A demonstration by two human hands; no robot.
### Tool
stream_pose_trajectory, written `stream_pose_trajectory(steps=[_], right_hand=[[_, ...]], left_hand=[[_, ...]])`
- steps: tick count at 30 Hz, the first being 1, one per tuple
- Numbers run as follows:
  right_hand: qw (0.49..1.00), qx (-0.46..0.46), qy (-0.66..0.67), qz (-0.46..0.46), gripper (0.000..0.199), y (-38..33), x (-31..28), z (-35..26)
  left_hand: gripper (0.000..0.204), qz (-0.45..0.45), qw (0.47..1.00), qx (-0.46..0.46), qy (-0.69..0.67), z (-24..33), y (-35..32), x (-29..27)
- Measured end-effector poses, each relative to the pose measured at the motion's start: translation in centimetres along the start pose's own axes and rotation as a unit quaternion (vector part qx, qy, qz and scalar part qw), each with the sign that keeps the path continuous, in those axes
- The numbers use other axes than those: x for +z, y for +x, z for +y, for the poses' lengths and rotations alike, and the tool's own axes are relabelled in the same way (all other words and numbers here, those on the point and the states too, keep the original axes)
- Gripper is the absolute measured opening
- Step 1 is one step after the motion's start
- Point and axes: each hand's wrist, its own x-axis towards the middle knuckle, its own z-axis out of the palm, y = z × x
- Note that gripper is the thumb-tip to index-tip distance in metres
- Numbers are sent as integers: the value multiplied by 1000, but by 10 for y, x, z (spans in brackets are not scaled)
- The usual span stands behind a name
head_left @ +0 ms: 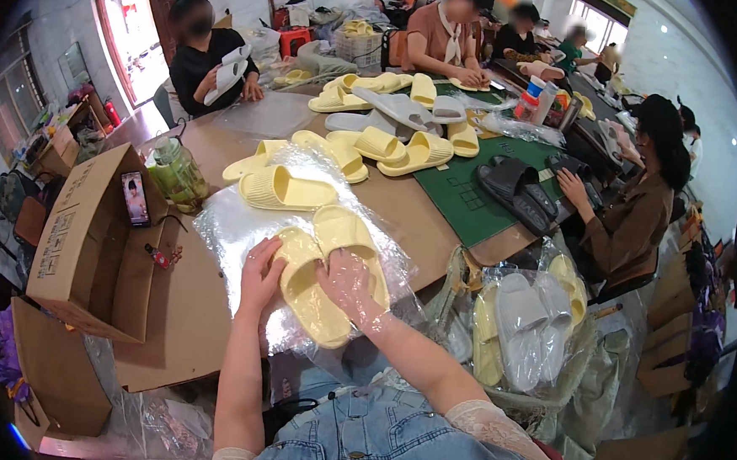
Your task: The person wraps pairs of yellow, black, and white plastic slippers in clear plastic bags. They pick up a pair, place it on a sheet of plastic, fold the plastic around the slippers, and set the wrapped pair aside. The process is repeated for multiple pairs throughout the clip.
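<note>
In front of me lies a pair of pale yellow slippers [313,309], side by side, with glossy clear plastic bag film [388,303] over them. My left hand [262,276] is curled against the outer side of the left slipper, thumb toward its strap. Clear film also covers my right hand [346,286], whose fingers reach in at the strap openings between the two slippers; the fingertips are hidden. Under the pair, more clear plastic bags [231,243] are spread on the brown table. Just beyond sits another yellow slipper [285,189].
Yellow and grey slippers [397,108] are heaped farther back. An open carton [89,238] holding a phone [135,199] stands left, beside a green jar [176,172]. Bagged slippers [521,328] fill a sack at right. Co-workers handle slippers around the table; black slippers [514,188] lie on a green mat.
</note>
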Motion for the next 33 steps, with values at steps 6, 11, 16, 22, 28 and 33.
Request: stream_pose_trajectory(steps=[6,11,16,22,28,33], right_hand=[[995,59,7,-80,39,3,-10,-7],[989,89,42,-110,46,2,-20,-12],[990,79,41,-109,48,2,-25,-12],[992,71,43,-92,47,1,-21,-9],[990,83,33,-107,43,3,-27,-14],[994,58,26,-84,41,1,-17,-6]], left_hand=[[37,-2,1000,-8,-24,-6,-3,-2],[36,0,1000,-5,-24,-7,-2,-1],[36,-2,1000,-4,-23,-6,-2,-2],[36,-8,999,-16,-36,-5,-3,-2],[36,-11,999,-23,-39,-8,-4,-2],[37,-9,998,-23,-52,-13,-2,0]])
